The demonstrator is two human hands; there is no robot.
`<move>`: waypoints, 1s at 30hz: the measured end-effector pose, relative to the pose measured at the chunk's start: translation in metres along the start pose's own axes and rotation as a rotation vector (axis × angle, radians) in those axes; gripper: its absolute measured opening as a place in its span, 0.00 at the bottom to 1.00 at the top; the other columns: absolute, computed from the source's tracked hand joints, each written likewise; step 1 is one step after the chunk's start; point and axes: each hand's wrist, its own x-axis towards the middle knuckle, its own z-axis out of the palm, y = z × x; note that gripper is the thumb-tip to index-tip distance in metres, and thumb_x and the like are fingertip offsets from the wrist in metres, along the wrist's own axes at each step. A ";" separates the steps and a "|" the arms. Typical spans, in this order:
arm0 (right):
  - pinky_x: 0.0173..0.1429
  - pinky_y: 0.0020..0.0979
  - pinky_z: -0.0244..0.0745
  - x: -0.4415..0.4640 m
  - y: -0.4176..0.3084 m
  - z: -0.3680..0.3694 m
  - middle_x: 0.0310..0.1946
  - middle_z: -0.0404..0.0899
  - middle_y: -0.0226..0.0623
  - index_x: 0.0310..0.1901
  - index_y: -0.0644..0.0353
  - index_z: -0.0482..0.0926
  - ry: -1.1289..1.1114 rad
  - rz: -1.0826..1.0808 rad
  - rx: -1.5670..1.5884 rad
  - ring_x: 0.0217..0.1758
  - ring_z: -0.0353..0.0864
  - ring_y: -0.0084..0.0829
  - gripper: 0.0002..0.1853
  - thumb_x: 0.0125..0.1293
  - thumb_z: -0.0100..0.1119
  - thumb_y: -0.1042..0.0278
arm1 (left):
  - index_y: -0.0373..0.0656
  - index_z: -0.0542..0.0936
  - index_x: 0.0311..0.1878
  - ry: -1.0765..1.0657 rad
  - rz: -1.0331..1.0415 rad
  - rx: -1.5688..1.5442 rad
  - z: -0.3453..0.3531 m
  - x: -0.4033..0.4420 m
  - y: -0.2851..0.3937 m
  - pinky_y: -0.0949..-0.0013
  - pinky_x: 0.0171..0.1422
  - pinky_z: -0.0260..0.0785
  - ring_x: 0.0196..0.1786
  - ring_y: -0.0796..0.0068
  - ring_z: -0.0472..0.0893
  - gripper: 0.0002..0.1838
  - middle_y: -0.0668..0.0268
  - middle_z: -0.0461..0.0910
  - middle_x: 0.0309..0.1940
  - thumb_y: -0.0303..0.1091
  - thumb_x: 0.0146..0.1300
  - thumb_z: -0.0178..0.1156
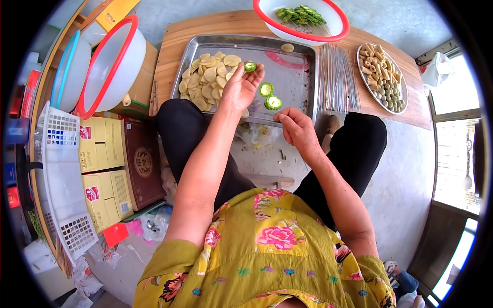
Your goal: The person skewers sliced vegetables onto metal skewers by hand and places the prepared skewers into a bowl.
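Observation:
My left hand [241,88] is over the metal tray [246,40], thumb and fingertips round a green ridged slice [250,66]. Lower right of it, two more green slices [266,89] with pale centres show near the tray's front side; whether they lie on the tray or sit on a thin stick, I cannot tell. My right hand [299,134] is closed in a pinch just below them, and what it holds is too small to make out. Pale round slices [209,77] are heaped on the tray's left, and a single one [287,47] lies near its back edge.
Behind the tray sits a red-rimmed bowl [336,38] with green skewered pieces. Thin sticks [336,77] lie right of the tray, beside an oval plate [404,97] of tan and greenish pieces. Boxes [105,172], a white basket [64,169] and tubs [115,72] stand left.

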 end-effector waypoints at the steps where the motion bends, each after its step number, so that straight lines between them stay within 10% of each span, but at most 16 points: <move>1: 0.20 0.20 0.53 0.000 -0.001 0.000 0.13 0.62 0.21 0.36 0.63 0.77 0.000 0.000 0.001 0.15 0.58 0.13 0.09 0.70 0.50 0.68 | 0.36 0.72 0.46 0.001 0.000 0.001 0.000 0.001 0.001 0.58 0.59 0.74 0.51 0.58 0.78 0.13 0.54 0.76 0.44 0.38 0.69 0.55; 30: 0.20 0.19 0.52 -0.001 0.001 0.002 0.12 0.61 0.20 0.39 0.62 0.77 -0.019 -0.002 -0.030 0.14 0.56 0.12 0.11 0.72 0.47 0.65 | 0.35 0.73 0.45 0.018 0.026 -0.053 0.001 0.001 0.001 0.57 0.58 0.75 0.47 0.59 0.79 0.13 0.55 0.76 0.42 0.37 0.69 0.56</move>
